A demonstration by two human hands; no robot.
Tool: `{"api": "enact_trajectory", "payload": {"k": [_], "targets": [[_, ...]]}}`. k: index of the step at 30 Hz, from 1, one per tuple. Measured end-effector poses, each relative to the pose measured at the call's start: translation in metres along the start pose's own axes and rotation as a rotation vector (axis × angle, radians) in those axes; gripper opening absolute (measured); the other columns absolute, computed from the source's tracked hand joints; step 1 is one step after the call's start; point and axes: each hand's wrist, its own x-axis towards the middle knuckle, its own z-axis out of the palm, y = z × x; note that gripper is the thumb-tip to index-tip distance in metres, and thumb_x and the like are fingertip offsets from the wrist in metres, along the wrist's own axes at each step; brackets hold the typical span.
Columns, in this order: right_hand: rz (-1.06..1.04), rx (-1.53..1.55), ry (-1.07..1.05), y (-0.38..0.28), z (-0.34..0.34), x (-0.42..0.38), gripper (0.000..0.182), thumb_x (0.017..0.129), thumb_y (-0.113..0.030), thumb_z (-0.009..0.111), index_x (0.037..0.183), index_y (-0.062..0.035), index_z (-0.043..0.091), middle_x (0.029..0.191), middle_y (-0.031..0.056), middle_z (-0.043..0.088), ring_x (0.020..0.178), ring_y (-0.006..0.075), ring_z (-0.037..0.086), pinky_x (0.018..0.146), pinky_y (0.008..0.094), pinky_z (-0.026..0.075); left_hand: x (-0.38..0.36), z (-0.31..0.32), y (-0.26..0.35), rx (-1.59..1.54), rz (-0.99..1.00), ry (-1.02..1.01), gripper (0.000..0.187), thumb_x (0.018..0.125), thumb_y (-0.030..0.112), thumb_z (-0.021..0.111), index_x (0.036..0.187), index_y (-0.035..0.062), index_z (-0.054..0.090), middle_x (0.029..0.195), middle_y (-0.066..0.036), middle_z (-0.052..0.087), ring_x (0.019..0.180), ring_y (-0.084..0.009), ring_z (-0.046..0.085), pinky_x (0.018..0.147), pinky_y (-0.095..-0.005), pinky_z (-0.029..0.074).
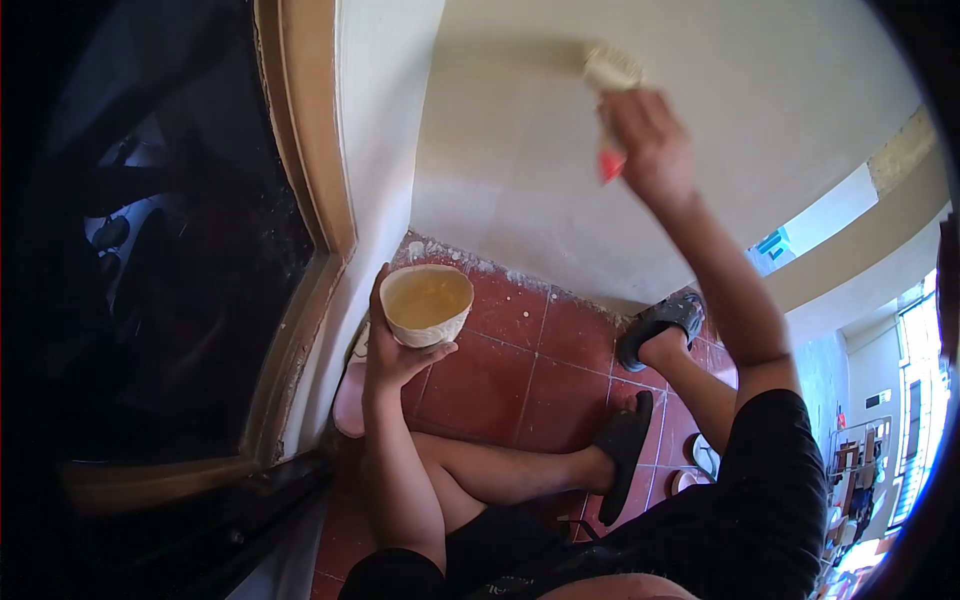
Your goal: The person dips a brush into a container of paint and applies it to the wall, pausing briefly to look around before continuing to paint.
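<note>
My left hand (392,350) holds a small white bowl (428,306) from below; the bowl is filled with pale cream paint. My right hand (648,140) is raised against the cream wall (700,60) and grips a paintbrush (610,90) with a red handle, its bristles pressed on the wall above my fingers. I am sitting low on the floor with my legs stretched out, black sandals on both feet.
The red tiled floor (510,370) has paint spatter along the wall's base. A dark window with a tan frame (315,180) fills the left side. A pink object (350,400) lies by the corner. An open doorway shows at far right.
</note>
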Motion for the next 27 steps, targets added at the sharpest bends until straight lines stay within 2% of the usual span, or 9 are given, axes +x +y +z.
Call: {"api": "enact_trajectory", "payload": {"k": [1,4,9,13,16,18,21,25,27], "targets": [[-0.056,-0.064,-0.090,-0.006,0.019,-0.022,0.032,0.077,-0.010,0.067,0.109,-0.0077,0.063,0.097,0.0071,0.059,0.093,0.0256,0.062,0.070,0.0358,0.055,0.002,0.003,-0.001,0.005,0.015,-0.001,0.125,0.057,0.026,0.096,0.152,0.0059,0.016,0.137,-0.016,0.048,0.128,-0.0297,0.050,0.107,-0.0449,0.043],[-0.091,0.063,-0.231,-0.048,0.065,-0.087,0.037,0.077,-0.011,0.065,0.114,-0.0054,0.061,0.103,0.0080,0.059,0.101,0.0276,0.063,0.074,0.0377,0.057,-0.001,0.008,-0.009,-0.059,-0.018,0.012,0.124,0.058,0.025,0.096,0.151,0.0059,0.017,0.138,-0.016,0.047,0.128,-0.0296,0.050,0.108,-0.0446,0.042],[0.021,0.386,-0.603,-0.105,0.101,-0.155,0.027,0.076,-0.011,0.065,0.102,-0.0084,0.060,0.102,0.0073,0.060,0.095,0.0262,0.061,0.075,0.0379,0.056,-0.005,0.006,-0.014,0.004,-0.042,-0.026,0.132,0.055,0.030,0.097,0.153,0.0056,0.011,0.141,-0.016,0.046,0.130,-0.0291,0.048,0.111,-0.0450,0.038],[0.003,0.330,-0.242,-0.076,0.068,-0.107,0.023,0.074,-0.003,0.070,0.096,-0.0065,0.067,0.085,0.0075,0.060,0.078,0.0251,0.059,0.066,0.0372,0.052,-0.010,0.005,-0.014,0.090,-0.031,-0.026,0.132,0.056,0.029,0.097,0.153,0.0050,0.012,0.140,-0.015,0.046,0.130,-0.0286,0.048,0.110,-0.0448,0.040],[0.032,0.268,-0.034,-0.038,0.007,-0.032,0.022,0.079,0.000,0.068,0.101,-0.0004,0.067,0.091,0.0107,0.064,0.083,0.0285,0.060,0.071,0.0379,0.051,-0.003,0.015,-0.004,-0.066,-0.072,0.017,0.128,0.055,0.031,0.097,0.151,0.0045,0.016,0.139,-0.015,0.045,0.129,-0.0290,0.048,0.108,-0.0447,0.042],[-0.003,0.101,0.163,-0.014,-0.002,-0.005,0.036,0.073,-0.006,0.068,0.109,-0.0079,0.065,0.095,0.0072,0.061,0.084,0.0281,0.060,0.072,0.0377,0.052,-0.003,0.015,-0.014,-0.027,-0.053,-0.002,0.128,0.056,0.030,0.097,0.151,0.0045,0.016,0.139,-0.015,0.045,0.129,-0.0292,0.049,0.108,-0.0448,0.042],[0.053,-0.060,0.180,-0.005,0.009,0.000,0.039,0.076,-0.009,0.066,0.115,-0.0103,0.063,0.100,0.0062,0.061,0.088,0.0273,0.060,0.074,0.0384,0.052,0.000,0.013,-0.016,0.040,-0.018,-0.021,0.128,0.057,0.030,0.096,0.152,0.0045,0.015,0.138,-0.015,0.047,0.127,-0.0299,0.051,0.107,-0.0453,0.043],[0.018,-0.096,-0.038,-0.035,0.069,-0.061,0.043,0.077,-0.014,0.065,0.119,-0.0111,0.061,0.110,0.0069,0.057,0.110,0.0285,0.057,0.082,0.0381,0.055,0.004,0.012,-0.008,0.036,-0.018,-0.027,0.130,0.056,0.031,0.096,0.152,0.0054,0.013,0.136,-0.017,0.049,0.126,-0.0302,0.052,0.107,-0.0451,0.044],[0.047,0.002,-0.125,-0.066,0.082,-0.092,0.044,0.074,-0.011,0.067,0.117,-0.0077,0.064,0.108,0.0071,0.060,0.106,0.0280,0.060,0.086,0.0360,0.054,0.005,0.009,-0.005,0.081,-0.020,-0.028,0.130,0.056,0.030,0.096,0.152,0.0056,0.012,0.137,-0.018,0.049,0.126,-0.0301,0.052,0.107,-0.0447,0.044]]}}
